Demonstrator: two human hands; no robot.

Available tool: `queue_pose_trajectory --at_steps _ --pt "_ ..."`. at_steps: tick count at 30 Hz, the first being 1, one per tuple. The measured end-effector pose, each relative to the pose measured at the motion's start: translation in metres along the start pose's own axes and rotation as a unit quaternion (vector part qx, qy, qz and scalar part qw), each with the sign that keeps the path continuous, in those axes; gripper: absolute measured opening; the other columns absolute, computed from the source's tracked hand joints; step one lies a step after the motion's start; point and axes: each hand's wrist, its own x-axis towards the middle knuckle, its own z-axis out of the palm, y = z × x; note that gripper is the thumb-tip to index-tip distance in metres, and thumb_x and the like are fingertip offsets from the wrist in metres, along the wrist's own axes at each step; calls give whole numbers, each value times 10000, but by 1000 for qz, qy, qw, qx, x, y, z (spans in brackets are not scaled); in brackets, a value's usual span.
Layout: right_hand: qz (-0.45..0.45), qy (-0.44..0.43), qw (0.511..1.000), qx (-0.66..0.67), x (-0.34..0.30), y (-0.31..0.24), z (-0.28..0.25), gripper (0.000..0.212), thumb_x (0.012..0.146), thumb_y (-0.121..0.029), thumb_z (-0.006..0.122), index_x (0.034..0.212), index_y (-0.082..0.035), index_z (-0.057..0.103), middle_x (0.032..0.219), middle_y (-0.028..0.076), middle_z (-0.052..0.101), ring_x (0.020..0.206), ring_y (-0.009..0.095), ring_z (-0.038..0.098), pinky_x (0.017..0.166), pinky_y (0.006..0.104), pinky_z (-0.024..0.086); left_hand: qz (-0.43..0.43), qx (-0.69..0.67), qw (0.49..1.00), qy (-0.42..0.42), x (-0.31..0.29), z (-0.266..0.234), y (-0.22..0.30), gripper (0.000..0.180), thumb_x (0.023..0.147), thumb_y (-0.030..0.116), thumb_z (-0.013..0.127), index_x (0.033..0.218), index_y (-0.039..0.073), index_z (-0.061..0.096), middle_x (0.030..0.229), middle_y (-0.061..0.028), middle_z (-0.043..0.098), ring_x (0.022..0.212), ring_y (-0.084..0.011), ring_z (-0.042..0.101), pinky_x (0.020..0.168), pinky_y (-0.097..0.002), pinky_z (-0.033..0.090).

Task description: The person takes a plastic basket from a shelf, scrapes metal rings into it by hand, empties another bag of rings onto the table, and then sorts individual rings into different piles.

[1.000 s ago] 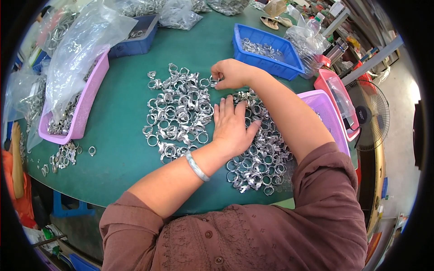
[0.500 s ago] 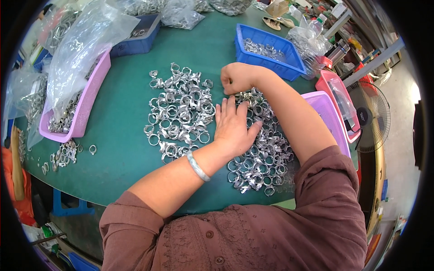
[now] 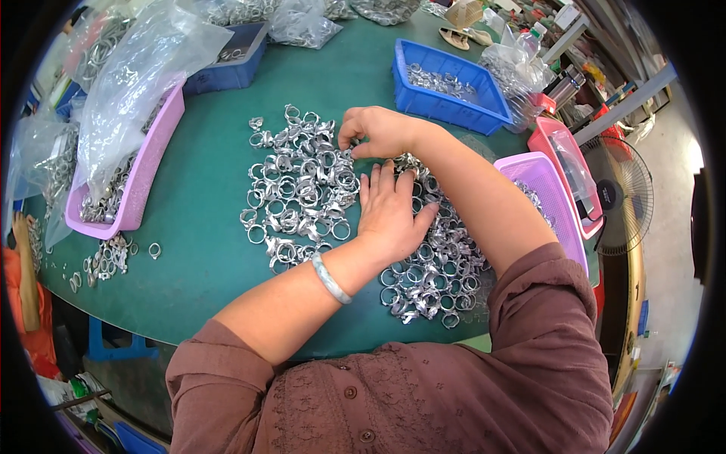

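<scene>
Rings (image 3: 302, 189), silvery metal ones, lie in two heaps on the green table (image 3: 204, 280): one heap to the left of the hands, a second heap (image 3: 439, 265) to the right and nearer the person. The left hand (image 3: 389, 216) lies flat, palm down, fingers spread and slightly apart, on the inner edge of the right heap, just beside the left one; it grips nothing. A silver bangle (image 3: 330, 278) circles that wrist. The right hand (image 3: 378, 130) reaches across above it, its fingers curled together at the top edge of the left heap; thumb and fingertips are pinched close, but whether a ring sits between them cannot be told. Both forearms are bare, coming out of brown sleeves (image 3: 544, 340). Beyond the right hand stands a blue bin (image 3: 484, 102) with a few rings in it. To the right, a pink bin (image 3: 556, 204) touches the right heap's far side, and another pink bin (image 3: 563, 163) lies behind it. On the left, a third pink bin (image 3: 147, 181) holds more rings under a clear plastic bag (image 3: 136, 68), with a small scatter of rings (image 3: 110, 257) just in front of it. A dark blue bin (image 3: 238, 64) sits at the far left of the table. A fan (image 3: 624, 193) stands off the table's right edge.
</scene>
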Motion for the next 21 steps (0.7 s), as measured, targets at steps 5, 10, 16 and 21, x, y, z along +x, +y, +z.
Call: queue_pose_trajectory --at_steps 5,10,16,21 --pt "71 27 995 -63 -12 8 -5 201 724 -88 668 916 -52 625 912 120 568 830 280 590 740 361 489 1 0 1000 1 -1 1 0 603 841 382 585 1283 11 408 1372 -284 301 1319 -454 228 1094 -547 104" --pt "122 57 985 -111 -21 14 -6 181 714 -87 657 880 -40 604 894 126 567 824 291 585 716 365 478 0 2 1000 2 -1 0 0 600 843 384 582 1288 22 408 1378 -298 298 1322 -462 227 1098 -542 99" --pt "152 99 982 -60 -26 20 -6 160 754 -122 629 870 -16 598 791 146 608 740 301 600 679 385 477 2 1 1000 -2 -1 0 0 598 841 381 584 1294 33 406 1384 -301 292 1325 -462 225 1099 -541 96" --pt "171 80 979 -82 -28 17 -13 157 741 -116 589 861 -26 636 818 175 647 786 345 620 705 400 487 0 2 1000 -5 -1 0 0 598 841 379 587 1294 34 405 1382 -297 296 1323 -461 230 1100 -540 97"
